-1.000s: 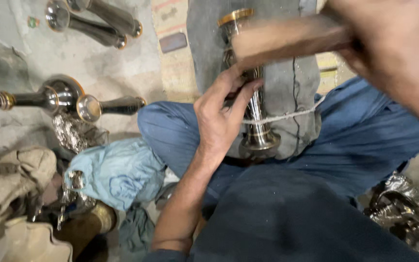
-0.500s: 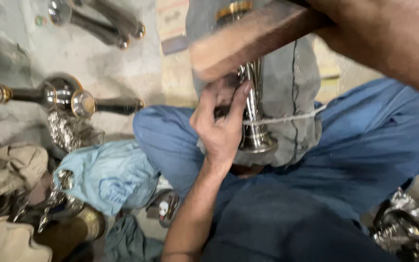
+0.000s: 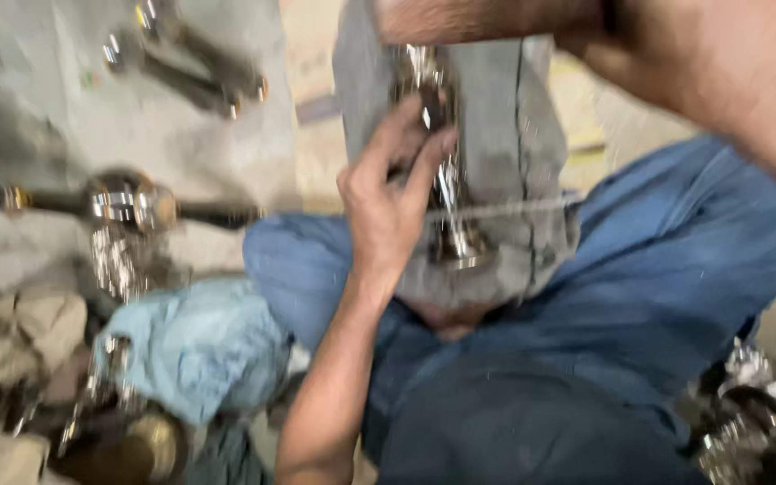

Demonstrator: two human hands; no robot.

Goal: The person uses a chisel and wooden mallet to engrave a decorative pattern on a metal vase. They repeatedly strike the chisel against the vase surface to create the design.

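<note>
The view is blurred, yet the main things read clearly enough. The left hand reaches up from the lower middle and grasps a shiny metal piece that stands upright, its flared foot low and its top hidden at the upper edge of the view. The fingers curl around the stem of the piece. The piece rests against a grey cloth that is draped over the person's lap, with a thin light cord running across the cloth just beside the stem. The right hand fills the upper right corner, very close to the camera; it is clenched around a wooden handle that stretches leftward above the metal piece. The head of that tool is not in view.

The person sits cross-legged in blue trousers. On the floor to the left lie more polished metal parts: a long rod with a ball-shaped middle and two dark rods farther up. A light blue rag lies near the left knee, beige cloths beside it, and a heap of shiny parts at the lower right
</note>
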